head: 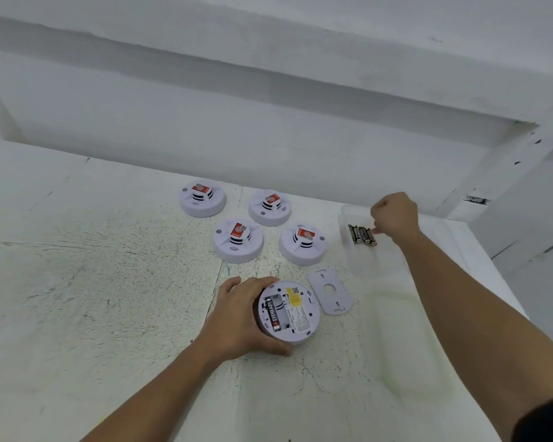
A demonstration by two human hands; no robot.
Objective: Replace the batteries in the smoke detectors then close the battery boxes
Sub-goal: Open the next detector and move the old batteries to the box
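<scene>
The white, scuffed surface (109,266) is bare at the left. Toward the middle, four smoke detectors sit face up in a loose cluster, each with a red label on its raised centre: the far-left detector (202,199), the near-left detector (238,240), the far-right detector (269,207) and the near-right detector (302,242). In front of them the left hand (237,317) grips the open smoke detector (296,317), fingers and thumb curled round its left rim. This detector lies on its face on the surface with its back up. One black battery (273,314) lies in the left slot of its uncovered compartment, and the slot beside it shows bare. Just to the right, the grey cover plate (330,290) lies flat on the surface, apart from the detector. Farther right stands a clear tray (364,263) holding a row of loose batteries (359,235) side by side. The right hand (395,216) is over the tray's far end, fingers curled in with the tips at the rightmost battery; whether they actually pinch it cannot be told.
</scene>
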